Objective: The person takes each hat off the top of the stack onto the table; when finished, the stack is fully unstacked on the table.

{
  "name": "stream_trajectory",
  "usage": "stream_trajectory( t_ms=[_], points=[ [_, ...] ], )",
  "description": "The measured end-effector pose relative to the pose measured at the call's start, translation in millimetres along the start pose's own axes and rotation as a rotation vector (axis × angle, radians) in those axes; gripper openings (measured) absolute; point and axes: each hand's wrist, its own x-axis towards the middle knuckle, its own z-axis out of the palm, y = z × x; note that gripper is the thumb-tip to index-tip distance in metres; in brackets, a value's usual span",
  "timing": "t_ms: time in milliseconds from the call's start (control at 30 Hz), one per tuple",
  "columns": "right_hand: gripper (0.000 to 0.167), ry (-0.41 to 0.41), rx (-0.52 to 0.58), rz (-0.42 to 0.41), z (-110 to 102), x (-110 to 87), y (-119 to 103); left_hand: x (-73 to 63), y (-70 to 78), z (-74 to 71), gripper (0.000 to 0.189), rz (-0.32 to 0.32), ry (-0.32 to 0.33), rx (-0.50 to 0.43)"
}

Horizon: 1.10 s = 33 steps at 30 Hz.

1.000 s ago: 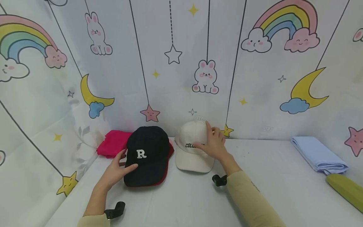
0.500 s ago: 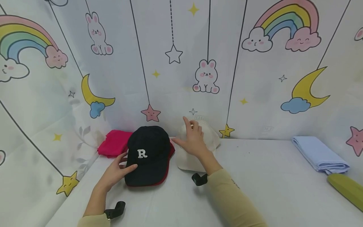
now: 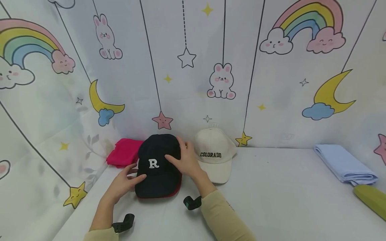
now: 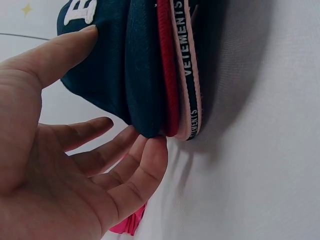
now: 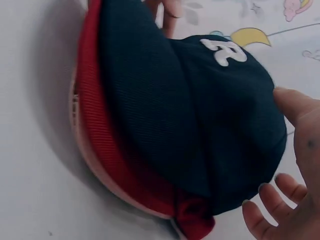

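Observation:
A navy baseball cap [image 3: 159, 167] with a white R sits over a red cap [image 5: 95, 120]. Beneath these, a pink-edged brim [image 4: 190, 75] lettered VETEMENTS shows in the left wrist view. My left hand [image 3: 122, 182] rests at the stack's left side, thumb tip by the R and some fingertips right at the brim edges. My right hand [image 3: 187, 159] is at the right of the navy crown, thumb over its front, fingers spread. In the right wrist view those fingers are apart from the crown. A cream cap [image 3: 212, 147] marked COLORADO stands just right of it.
Bright pink folded cloth [image 3: 123, 152] lies behind the stack on the left. Light blue folded cloth [image 3: 345, 164] and a green object [image 3: 369, 199] lie far right on the white table [image 3: 271, 201]. A printed backdrop [image 3: 193, 83] stands behind.
My right hand has moved left from the cream cap to the navy cap's right side, uncovering the cream cap, which has shifted slightly right. The left hand has stayed at the stack.

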Motion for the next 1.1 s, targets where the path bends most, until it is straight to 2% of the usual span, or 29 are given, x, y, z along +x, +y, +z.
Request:
stream_trajectory(
  t_ms=[233, 400, 633, 1100],
  points=[
    [0.081, -0.047, -0.003, -0.015, 8.1, -4.5, 3.8, -1.3, -0.9, -0.3, 0.086, -0.008, -0.001, -0.001],
    [0.075, -0.083, 0.032, -0.02, 9.0, -8.1, 5.0, -1.0, -1.8, 0.4, 0.086, -0.017, -0.01, -0.023],
    [0.074, -0.1, 0.134, -0.015, 9.0, -10.7, 4.2, -2.2, 3.6, -1.1, 0.083, 0.006, 0.036, 0.027],
    [0.079, -0.095, 0.225, 0.001, 0.4, -4.7, -2.5, -5.0, 19.5, -2.1, 0.076, 0.069, 0.139, 0.099]
  ],
)
